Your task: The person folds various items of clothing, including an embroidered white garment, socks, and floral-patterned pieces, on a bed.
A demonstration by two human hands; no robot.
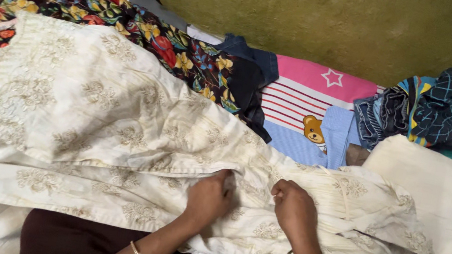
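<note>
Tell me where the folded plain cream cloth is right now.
In the head view, the folded plain cream cloth lies at the right, just below the heap of dark blue clothes and beside the embroidered cream garment.

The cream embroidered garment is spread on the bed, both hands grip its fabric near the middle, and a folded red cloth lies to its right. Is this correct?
Not quite. The folded cloth to the right is plain cream, not red, as the head view shows. The rest holds: the cream embroidered garment is spread on the bed, and the left hand and right hand both grip its fabric near the middle.
</note>
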